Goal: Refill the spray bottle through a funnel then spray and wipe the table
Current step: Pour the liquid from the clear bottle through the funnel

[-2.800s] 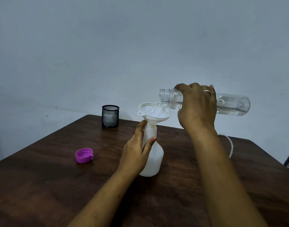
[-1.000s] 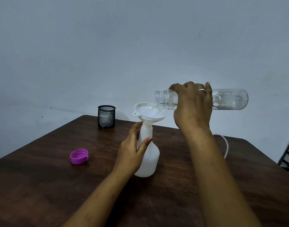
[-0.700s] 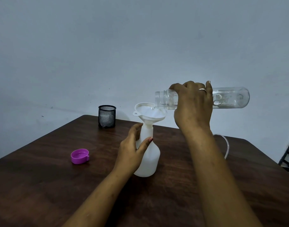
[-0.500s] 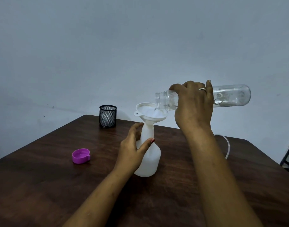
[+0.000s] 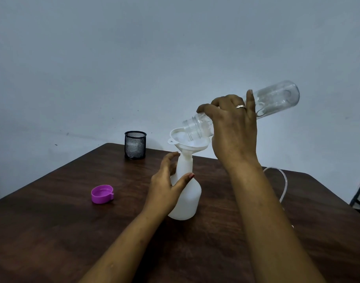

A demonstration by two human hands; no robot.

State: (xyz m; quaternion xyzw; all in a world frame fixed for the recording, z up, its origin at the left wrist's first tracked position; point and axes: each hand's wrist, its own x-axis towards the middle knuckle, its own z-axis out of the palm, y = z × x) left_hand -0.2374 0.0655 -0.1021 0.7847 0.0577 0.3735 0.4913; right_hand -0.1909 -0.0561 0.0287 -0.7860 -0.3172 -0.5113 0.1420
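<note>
Step in hand: the refill, pouring stage. Spraying and wiping not yet begun.

- Right hand [image 5: 234, 127] wraps the neck end of the clear bottle [image 5: 277, 99], fingers curled over the top, ring showing. The bottle is tipped mouth-down, base raised, mouth inside the funnel [image 5: 187, 139] bowl. Only droplets and a thin film show inside; judged nearly drained.
- Funnel sits in the neck of the spray bottle [image 5: 187, 197], leaning a little left.
- Spray bottle stands upright about mid-table, nearer the far edge. White and opaque, so the fill level can't be read.
- Left hand [image 5: 166, 186] steadies the spray bottle at its neck: thumb across the front, fingers curved round the back, a light hold.

Next move, as I judge it: bring the clear bottle upright and set it down, keep the left hand on the neck while the funnel drains, then lift the funnel straight out. A top-heavy funnel could tip if the left hand lets go early.

Surface and room:
- Dark wood-grain table [image 5: 52, 231], matt.
- Purple cap [image 5: 102, 194], open side up, toward the left edge.
- Black mesh cup [image 5: 135, 145] at the far corner.
- Thin clear tube [image 5: 285, 184] loops near the right edge; its ends are hidden.
- No spray head or cloth in view.
- Plain pale wall [image 5: 134, 58] behind, dim light.
</note>
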